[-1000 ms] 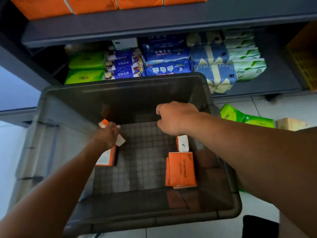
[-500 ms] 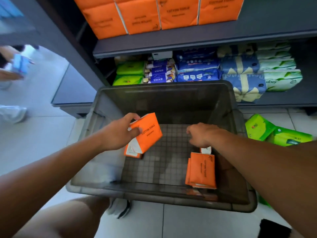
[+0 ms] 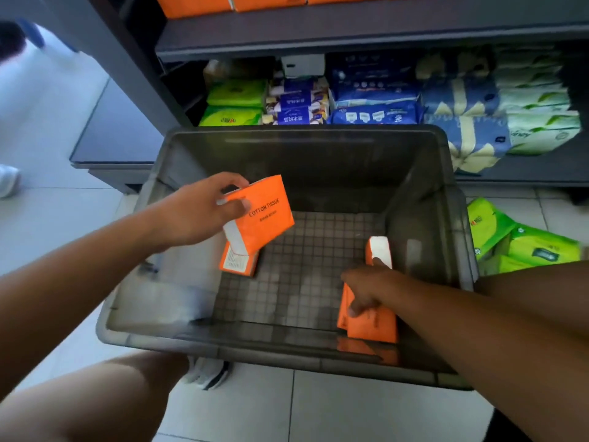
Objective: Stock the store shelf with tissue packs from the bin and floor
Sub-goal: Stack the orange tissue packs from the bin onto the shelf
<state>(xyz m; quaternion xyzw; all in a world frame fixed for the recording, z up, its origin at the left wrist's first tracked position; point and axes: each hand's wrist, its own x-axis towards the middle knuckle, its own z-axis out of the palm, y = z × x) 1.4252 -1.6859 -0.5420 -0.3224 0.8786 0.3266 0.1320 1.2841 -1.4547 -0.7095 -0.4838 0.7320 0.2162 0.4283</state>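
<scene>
A dark grey bin (image 3: 299,135) stands on the floor in front of the shelf. My left hand (image 3: 197,215) grips an orange "COTTON TISSUE" pack (image 3: 264,215) and holds it above the bin's left half. Under it, a second orange pack (image 3: 237,261) leans near the bin's left wall. My right hand (image 3: 369,287) reaches down at the bin's right side, its fingers curled round an orange pack (image 3: 373,323) lying on the grid bottom. Another orange pack (image 3: 381,248) stands on end just behind that hand. Green packs (image 3: 522,244) lie on the floor to the right.
The lower shelf (image 3: 526,170) behind the bin holds green, blue and white tissue packs. More orange packs (image 3: 197,4) line the shelf above. My knee (image 3: 105,400) and a shoe (image 3: 207,374) are at the bin's near edge. A low dark platform (image 3: 118,135) stands at the left.
My left hand has lifted the orange pack higher and clear of the bin floor. My right hand has dropped from above the packs onto the lying one and closed on it.
</scene>
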